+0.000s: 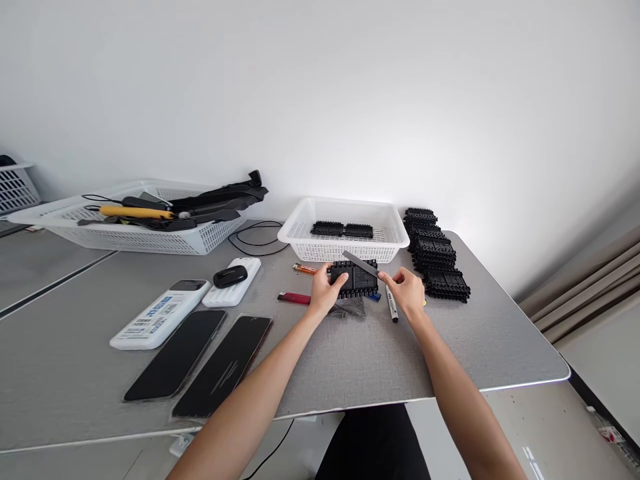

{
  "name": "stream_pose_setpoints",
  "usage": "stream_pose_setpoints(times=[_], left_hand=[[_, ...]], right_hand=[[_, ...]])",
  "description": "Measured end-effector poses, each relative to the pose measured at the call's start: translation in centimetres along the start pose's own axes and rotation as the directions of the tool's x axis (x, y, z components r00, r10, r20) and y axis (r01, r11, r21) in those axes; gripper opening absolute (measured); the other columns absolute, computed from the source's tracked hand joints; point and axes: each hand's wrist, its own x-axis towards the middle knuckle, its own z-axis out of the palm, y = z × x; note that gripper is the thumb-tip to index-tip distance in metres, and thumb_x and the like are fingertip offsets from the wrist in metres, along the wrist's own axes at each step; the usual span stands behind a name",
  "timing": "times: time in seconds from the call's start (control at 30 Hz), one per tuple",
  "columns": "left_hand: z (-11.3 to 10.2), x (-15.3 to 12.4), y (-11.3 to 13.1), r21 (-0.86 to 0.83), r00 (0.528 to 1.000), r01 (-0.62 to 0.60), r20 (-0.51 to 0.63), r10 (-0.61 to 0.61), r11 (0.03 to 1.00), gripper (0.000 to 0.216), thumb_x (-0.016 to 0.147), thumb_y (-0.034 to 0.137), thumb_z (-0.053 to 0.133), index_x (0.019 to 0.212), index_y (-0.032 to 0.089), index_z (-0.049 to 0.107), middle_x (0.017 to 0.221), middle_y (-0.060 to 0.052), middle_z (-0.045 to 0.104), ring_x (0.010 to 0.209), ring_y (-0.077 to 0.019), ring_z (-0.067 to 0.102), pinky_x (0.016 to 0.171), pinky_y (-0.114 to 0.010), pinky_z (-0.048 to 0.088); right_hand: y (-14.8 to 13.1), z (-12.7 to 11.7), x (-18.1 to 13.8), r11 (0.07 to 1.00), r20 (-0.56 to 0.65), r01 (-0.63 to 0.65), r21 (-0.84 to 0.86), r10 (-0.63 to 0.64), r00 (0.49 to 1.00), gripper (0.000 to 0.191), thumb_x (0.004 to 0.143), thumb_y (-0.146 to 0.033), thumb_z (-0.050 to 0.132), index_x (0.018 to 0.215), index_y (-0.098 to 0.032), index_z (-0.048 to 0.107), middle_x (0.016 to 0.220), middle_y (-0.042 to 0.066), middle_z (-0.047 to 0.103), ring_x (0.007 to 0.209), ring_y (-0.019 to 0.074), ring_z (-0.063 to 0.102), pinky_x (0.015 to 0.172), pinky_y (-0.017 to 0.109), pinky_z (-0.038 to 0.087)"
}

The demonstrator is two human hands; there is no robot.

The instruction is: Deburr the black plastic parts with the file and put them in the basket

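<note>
My left hand (326, 291) grips the left end of a black ribbed plastic block (356, 280) that rests on the grey table. My right hand (407, 291) pinches a thin flat grey metal strip (361, 264), which slants up and to the left over the block. A marker pen (393, 307) lies under my right hand. A small blue item (374, 297) peeks out beside the block.
A white basket (345, 250) behind the block holds two black blocks (343, 230). A stack of black blocks (436, 257) stands to the right. A red lighter (294, 298), an orange item (305, 269), two phones (200, 357), a power bank (160, 315) and a tool basket (125, 230) lie left.
</note>
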Motion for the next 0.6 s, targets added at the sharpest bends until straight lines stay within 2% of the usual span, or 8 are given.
stream_pose_setpoints(times=[0.17,0.27,0.4,0.53,0.6], left_hand=[[0.1,-0.1,0.3,0.055,0.998,-0.060,0.020,0.059,0.997,0.035,0.068,0.041,0.075,0.086,0.018,0.056,0.079,-0.004,0.065,0.073,-0.0202,0.066,0.063,-0.030,0.054],[0.1,-0.1,0.4,0.043,0.999,-0.041,0.002,0.041,0.998,0.039,0.067,0.042,0.076,0.091,0.018,0.056,0.081,-0.004,0.065,0.072,-0.0196,0.066,0.062,-0.029,0.054],[0.0,-0.1,0.4,0.006,0.999,0.042,0.005,-0.042,0.999,0.046,0.066,0.043,0.077,0.097,0.019,0.053,0.077,-0.002,0.064,0.063,-0.0180,0.063,0.053,-0.028,0.052],[0.0,-0.1,0.4,-0.033,0.997,0.080,0.004,-0.080,0.996,0.049,0.066,0.044,0.077,0.099,0.020,0.051,0.077,-0.002,0.064,0.060,-0.0182,0.063,0.048,-0.029,0.052],[0.1,-0.1,0.6,-0.016,0.999,0.052,0.007,-0.052,0.999,0.046,0.066,0.043,0.077,0.097,0.019,0.052,0.078,-0.002,0.064,0.061,-0.0180,0.063,0.051,-0.028,0.052]], right_hand=[[-0.8,0.6,-0.6,0.997,0.080,0.073,0.024,-0.075,0.994,0.055,0.073,-0.075,0.058,0.057,-0.023,0.049,0.054,0.000,0.060,0.052,0.0163,0.052,0.053,0.027,0.031],[-0.4,0.1,-0.2,1.000,0.043,0.011,0.028,-0.012,0.999,0.056,0.073,-0.075,0.058,0.056,-0.023,0.047,0.056,0.000,0.060,0.054,0.0169,0.052,0.053,0.027,0.030],[0.8,-1.1,0.9,0.994,-0.030,-0.098,0.053,0.100,0.995,0.057,0.075,-0.076,0.054,0.057,-0.023,0.045,0.057,0.001,0.058,0.055,0.0171,0.050,0.053,0.027,0.029],[0.6,-1.2,1.1,0.979,0.060,-0.092,0.182,0.082,0.995,0.053,0.082,-0.074,0.043,0.080,-0.022,0.055,0.061,0.000,0.058,0.055,0.0176,0.052,0.054,0.027,0.032],[0.1,-0.9,0.9,0.974,0.116,-0.076,0.214,0.052,0.992,0.052,0.080,-0.073,0.048,0.092,-0.023,0.056,0.065,-0.001,0.060,0.059,0.0189,0.055,0.057,0.027,0.035]])
